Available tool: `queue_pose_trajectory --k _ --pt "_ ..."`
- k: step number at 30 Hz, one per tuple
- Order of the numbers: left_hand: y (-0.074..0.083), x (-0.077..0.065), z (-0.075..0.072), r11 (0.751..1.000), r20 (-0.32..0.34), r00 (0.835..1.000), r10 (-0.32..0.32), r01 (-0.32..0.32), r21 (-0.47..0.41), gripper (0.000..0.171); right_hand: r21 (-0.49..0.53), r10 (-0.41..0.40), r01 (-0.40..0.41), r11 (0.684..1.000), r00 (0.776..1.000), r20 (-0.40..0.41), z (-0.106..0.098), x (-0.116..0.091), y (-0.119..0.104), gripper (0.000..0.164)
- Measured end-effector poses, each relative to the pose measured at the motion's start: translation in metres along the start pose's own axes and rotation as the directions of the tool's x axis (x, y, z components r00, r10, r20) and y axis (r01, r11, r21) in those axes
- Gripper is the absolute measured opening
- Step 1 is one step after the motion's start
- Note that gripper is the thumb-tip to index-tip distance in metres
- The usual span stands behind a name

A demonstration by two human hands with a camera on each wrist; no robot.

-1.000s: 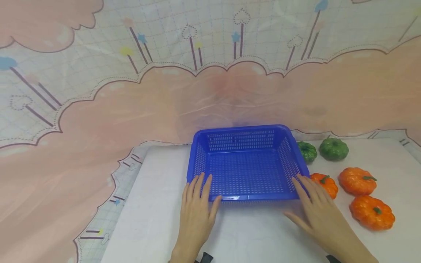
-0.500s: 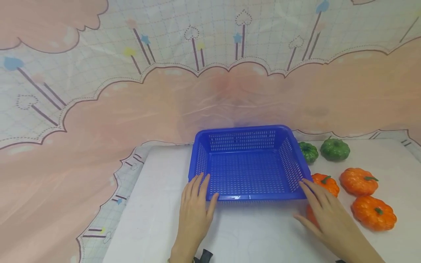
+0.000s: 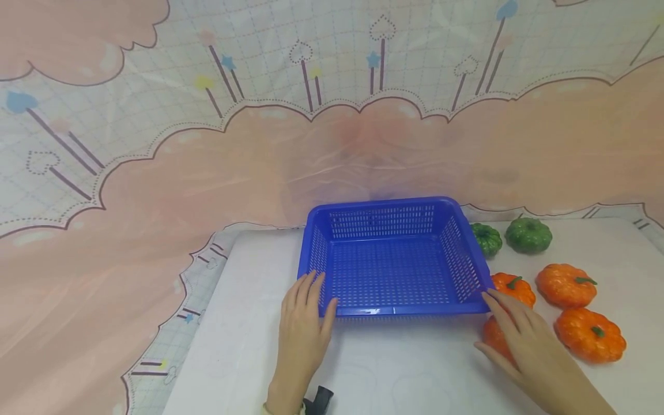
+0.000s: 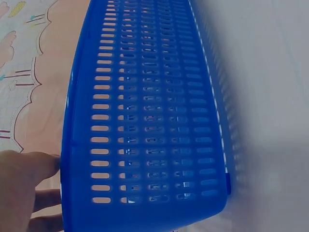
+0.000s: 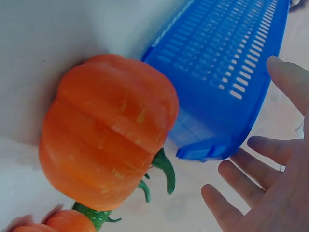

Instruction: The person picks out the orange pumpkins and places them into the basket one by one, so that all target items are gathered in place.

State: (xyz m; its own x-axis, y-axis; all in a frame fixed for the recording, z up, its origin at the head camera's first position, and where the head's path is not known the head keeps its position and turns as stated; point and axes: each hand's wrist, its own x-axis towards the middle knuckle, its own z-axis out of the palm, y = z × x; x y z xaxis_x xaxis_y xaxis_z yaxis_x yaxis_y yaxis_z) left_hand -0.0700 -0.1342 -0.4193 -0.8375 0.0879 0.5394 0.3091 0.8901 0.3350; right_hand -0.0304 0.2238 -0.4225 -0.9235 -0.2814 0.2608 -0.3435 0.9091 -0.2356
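A blue plastic basket (image 3: 386,271) with slotted walls stands on the white table. My left hand (image 3: 302,328) is at its front left corner, fingers straight and laid over the rim. The left wrist view shows the thumb (image 4: 41,164) right at the basket's rim. My right hand (image 3: 529,340) is at the front right corner, fingers spread, fingertips close by the rim. Beneath it an orange pumpkin (image 3: 498,334) is partly hidden; the right wrist view shows this ribbed pumpkin (image 5: 108,130) close beside the basket's corner. Neither hand grips anything.
Right of the basket lie more orange pumpkins, one (image 3: 565,285) behind another (image 3: 590,335), and a third (image 3: 510,285) against the basket's side. Two green pumpkins, one (image 3: 486,239) partly behind the basket and one (image 3: 528,235) farther right, sit near the back. A patterned cloth (image 3: 363,150) hangs behind the table.
My right hand has drawn back to the right and down from the basket's rim, uncovering part of an orange pumpkin. The left hand has shifted slightly left. The basket stays nearly in place.
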Motion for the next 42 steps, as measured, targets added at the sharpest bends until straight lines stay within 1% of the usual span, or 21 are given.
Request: queue_pose_trajectory --k 3,6,9,13,16,19,21,27,31,35,42 --pt "-0.001 0.002 -0.001 1.000 0.000 1.000 -0.006 0.006 -0.001 0.048 -0.011 0.037 -0.036 0.999 0.998 0.045 -0.001 -0.002 0.001 0.086" --pt "-0.001 0.004 -0.001 1.000 -0.003 1.000 -0.012 0.012 -0.007 0.047 -0.017 0.052 -0.051 0.999 0.996 0.066 -0.001 -0.003 0.002 0.086" --pt "-0.003 0.006 -0.001 1.000 -0.012 1.000 -0.017 0.016 -0.015 0.047 -0.004 0.038 -0.038 0.999 0.999 0.032 -0.002 -0.004 0.004 0.085" --pt "-0.004 0.008 -0.002 0.999 -0.022 0.999 -0.025 0.024 -0.028 0.046 -0.009 0.048 -0.048 0.999 0.998 0.036 -0.001 -0.005 0.007 0.085" --pt "-0.005 0.010 -0.002 0.999 -0.027 0.999 -0.031 0.030 -0.041 0.045 -0.026 0.085 -0.083 0.996 0.991 0.106 -0.002 -0.006 0.008 0.089" --pt "-0.007 0.011 -0.001 0.998 -0.036 0.999 -0.039 0.037 -0.058 0.044 0.000 0.113 -0.115 0.993 0.983 0.147 -0.002 -0.007 0.010 0.091" --pt "-0.009 0.011 -0.001 0.997 -0.042 0.998 -0.045 0.042 -0.063 0.044 -0.001 0.142 -0.144 0.990 0.971 0.191 -0.002 -0.008 0.011 0.093" --pt "-0.012 0.013 -0.002 0.998 -0.063 0.997 -0.045 0.042 -0.054 0.042 -0.010 0.183 -0.187 0.982 0.951 0.250 0.000 -0.011 0.015 0.095" --pt "-0.014 0.013 -0.003 0.998 -0.076 0.996 -0.049 0.045 -0.053 0.041 -0.013 0.202 -0.206 0.978 0.942 0.268 0.002 -0.012 0.017 0.095" --pt "-0.016 0.013 -0.003 0.995 -0.076 0.995 -0.072 0.066 -0.069 0.040 -0.005 0.210 -0.217 0.976 0.939 0.274 0.003 -0.014 0.020 0.095" --pt "-0.019 0.014 -0.002 0.989 -0.068 0.991 -0.117 0.110 -0.104 0.039 0.027 0.192 -0.206 0.978 0.947 0.258 0.006 -0.017 0.025 0.090"
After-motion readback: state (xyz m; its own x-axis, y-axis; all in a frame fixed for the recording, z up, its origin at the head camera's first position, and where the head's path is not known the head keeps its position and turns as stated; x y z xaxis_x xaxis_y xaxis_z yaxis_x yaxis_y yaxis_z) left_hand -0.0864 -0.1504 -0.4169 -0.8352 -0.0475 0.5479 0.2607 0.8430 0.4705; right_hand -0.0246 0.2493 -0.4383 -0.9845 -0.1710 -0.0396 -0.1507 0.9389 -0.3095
